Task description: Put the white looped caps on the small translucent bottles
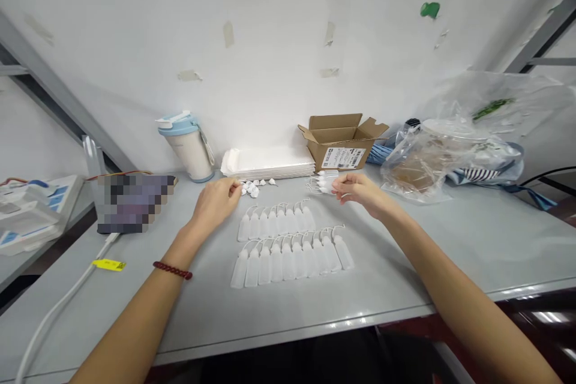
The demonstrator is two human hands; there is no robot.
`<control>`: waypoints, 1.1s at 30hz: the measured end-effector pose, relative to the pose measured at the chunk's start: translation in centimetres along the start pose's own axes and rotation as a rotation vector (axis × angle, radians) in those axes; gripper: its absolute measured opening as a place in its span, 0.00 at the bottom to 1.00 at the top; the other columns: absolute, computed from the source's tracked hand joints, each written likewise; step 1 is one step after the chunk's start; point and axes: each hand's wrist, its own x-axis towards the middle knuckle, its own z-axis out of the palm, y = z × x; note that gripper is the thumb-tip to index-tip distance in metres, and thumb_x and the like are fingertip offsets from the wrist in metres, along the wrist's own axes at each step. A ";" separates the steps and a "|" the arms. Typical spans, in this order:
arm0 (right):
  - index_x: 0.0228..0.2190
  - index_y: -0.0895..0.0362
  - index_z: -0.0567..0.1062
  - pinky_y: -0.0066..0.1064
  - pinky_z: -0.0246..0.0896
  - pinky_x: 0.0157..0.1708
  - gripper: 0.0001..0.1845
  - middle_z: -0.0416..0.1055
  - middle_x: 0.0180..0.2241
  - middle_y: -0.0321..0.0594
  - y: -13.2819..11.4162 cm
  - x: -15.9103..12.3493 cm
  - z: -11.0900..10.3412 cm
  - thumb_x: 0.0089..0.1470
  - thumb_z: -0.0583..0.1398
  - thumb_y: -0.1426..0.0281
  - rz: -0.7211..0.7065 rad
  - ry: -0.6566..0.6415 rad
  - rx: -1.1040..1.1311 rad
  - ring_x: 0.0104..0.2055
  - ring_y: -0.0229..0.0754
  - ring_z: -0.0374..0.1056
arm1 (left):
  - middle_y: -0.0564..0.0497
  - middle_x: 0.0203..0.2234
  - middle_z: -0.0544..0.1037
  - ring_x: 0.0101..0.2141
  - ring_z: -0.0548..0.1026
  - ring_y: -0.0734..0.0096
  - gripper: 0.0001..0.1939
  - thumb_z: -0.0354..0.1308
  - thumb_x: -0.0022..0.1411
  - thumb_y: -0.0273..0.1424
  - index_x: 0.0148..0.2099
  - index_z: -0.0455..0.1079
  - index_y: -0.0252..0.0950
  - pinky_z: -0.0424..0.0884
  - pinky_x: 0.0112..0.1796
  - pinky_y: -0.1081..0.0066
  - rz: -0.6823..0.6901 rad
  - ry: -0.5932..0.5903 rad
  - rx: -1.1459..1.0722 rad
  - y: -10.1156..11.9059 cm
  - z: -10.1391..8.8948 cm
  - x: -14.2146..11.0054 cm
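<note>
Head view showed two rows of small translucent white plastic bottles with thin, curling white spouts or strands (275,263) lying flat on the grey worktop (382,282), in the centre and lower centre of the frame. They looked light, thin-walled and soft, likely to dent under a hard squeeze and to slide easily on the smooth surface. The best hold seemed to be a light pinch across the flat body, just below the neck, since the strands looked bendy and prone to snag on one another. A further small cluster of similar bottles (330,174) lay right of centre, in front of an open brown cardboard box (344,157).

The right hand (360,191) reached in from the lower right, palm turned inward, its fingers drawn narrow at the cluster's right edge; whether it gripped a bottle could not be told. The left hand (217,199) came from the lower left, back uppermost, fingers curled in beside a scatter of small white cone-shaped caps (254,192). Its fingertips were partly hidden, so I could not tell whether it held one.
</note>
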 end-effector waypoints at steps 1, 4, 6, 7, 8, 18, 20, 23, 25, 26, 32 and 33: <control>0.23 0.59 0.68 0.30 0.61 0.27 0.13 0.69 0.25 0.39 0.3 0.3 -0.4 0.41 0.65 0.65 -0.008 0.015 -0.085 0.27 0.37 0.64 | 0.46 0.30 0.78 0.31 0.74 0.62 0.10 0.49 0.57 0.30 0.32 0.72 0.35 0.64 0.33 0.67 0.021 0.006 -0.004 -0.6 0.2 0.2; 0.24 0.58 0.69 0.30 0.60 0.26 0.11 0.69 0.23 0.38 1.2 0.9 -0.9 0.41 0.64 0.66 -0.036 0.032 -0.291 0.27 0.39 0.64 | 0.45 0.36 0.78 0.37 0.73 0.60 0.12 0.49 0.57 0.30 0.38 0.73 0.35 0.67 0.39 0.65 0.110 -0.028 -0.018 -1.3 1.2 0.3; 0.25 0.58 0.69 0.30 0.59 0.27 0.09 0.70 0.25 0.39 1.7 1.1 -0.8 0.40 0.64 0.69 -0.082 0.073 -0.446 0.29 0.41 0.66 | 0.45 0.38 0.77 0.41 0.72 0.58 0.13 0.49 0.58 0.30 0.42 0.73 0.35 0.67 0.42 0.63 0.148 -0.071 -0.004 -1.1 2.0 0.2; 0.25 0.58 0.69 0.30 0.59 0.28 0.09 0.71 0.26 0.39 2.0 1.3 -0.8 0.40 0.64 0.70 -0.110 0.099 -0.530 0.30 0.43 0.66 | 0.45 0.38 0.76 0.42 0.71 0.57 0.14 0.49 0.59 0.30 0.43 0.73 0.36 0.67 0.42 0.61 0.161 -0.088 0.006 -0.9 2.3 0.1; 0.26 0.58 0.70 0.30 0.58 0.29 0.08 0.72 0.28 0.40 2.2 1.4 -0.7 0.40 0.63 0.71 -0.138 0.118 -0.607 0.32 0.44 0.67 | 0.44 0.38 0.75 0.43 0.70 0.56 0.14 0.49 0.59 0.29 0.44 0.73 0.36 0.67 0.43 0.61 0.172 -0.101 0.016 -0.8 2.6 0.1; 0.32 0.59 0.70 0.29 0.57 0.34 0.07 0.73 0.36 0.46 2.8 1.6 0.1 0.46 0.60 0.75 -0.193 0.122 -0.930 0.39 0.45 0.67 | 0.43 0.38 0.72 0.42 0.69 0.58 0.15 0.46 0.60 0.25 0.43 0.73 0.34 0.67 0.44 0.59 0.230 -0.088 -0.023 -1.3 4.3 0.5; 0.32 0.59 0.71 0.29 0.57 0.35 0.07 0.73 0.36 0.46 2.7 1.5 0.1 0.46 0.60 0.75 -0.210 0.107 -0.942 0.40 0.45 0.67 | 0.42 0.38 0.72 0.42 0.69 0.58 0.15 0.46 0.60 0.25 0.44 0.73 0.33 0.68 0.44 0.60 0.212 -0.088 -0.028 -1.5 4.4 0.6; 0.32 0.60 0.71 0.30 0.57 0.37 0.08 0.73 0.37 0.46 2.5 1.5 -0.2 0.46 0.60 0.77 -0.230 0.087 -0.968 0.40 0.45 0.67 | 0.42 0.39 0.73 0.42 0.71 0.59 0.16 0.46 0.60 0.25 0.44 0.72 0.33 0.68 0.44 0.60 0.193 -0.097 -0.040 -1.7 4.4 0.7; 0.33 0.60 0.71 0.30 0.57 0.38 0.09 0.72 0.38 0.47 2.5 1.5 -0.3 0.46 0.60 0.78 -0.227 0.097 -0.998 0.41 0.45 0.67 | 0.43 0.39 0.74 0.42 0.71 0.60 0.15 0.46 0.60 0.25 0.44 0.72 0.34 0.67 0.44 0.60 0.195 -0.101 -0.040 -1.7 4.4 0.7; 0.33 0.60 0.71 0.31 0.57 0.38 0.09 0.72 0.39 0.48 2.5 1.6 -0.3 0.46 0.60 0.79 -0.227 0.108 -1.013 0.42 0.46 0.66 | 0.43 0.39 0.74 0.42 0.71 0.60 0.15 0.46 0.60 0.25 0.44 0.72 0.34 0.67 0.44 0.61 0.195 -0.103 -0.034 -1.7 4.4 0.7; 0.33 0.60 0.72 0.32 0.57 0.39 0.10 0.71 0.40 0.49 2.4 1.4 0.3 0.45 0.60 0.79 -0.305 0.187 -0.997 0.46 0.50 0.64 | 0.42 0.38 0.76 0.42 0.72 0.57 0.14 0.48 0.59 0.28 0.42 0.72 0.33 0.67 0.43 0.60 0.166 -0.098 0.003 -1.2 4.2 0.6; 0.32 0.60 0.72 0.32 0.57 0.39 0.08 0.71 0.39 0.49 2.2 1.2 0.6 0.45 0.60 0.78 -0.330 0.189 -0.959 0.44 0.49 0.65 | 0.42 0.38 0.76 0.41 0.72 0.57 0.14 0.48 0.59 0.28 0.41 0.72 0.33 0.68 0.43 0.60 0.159 -0.085 -0.002 -1.0 4.1 0.6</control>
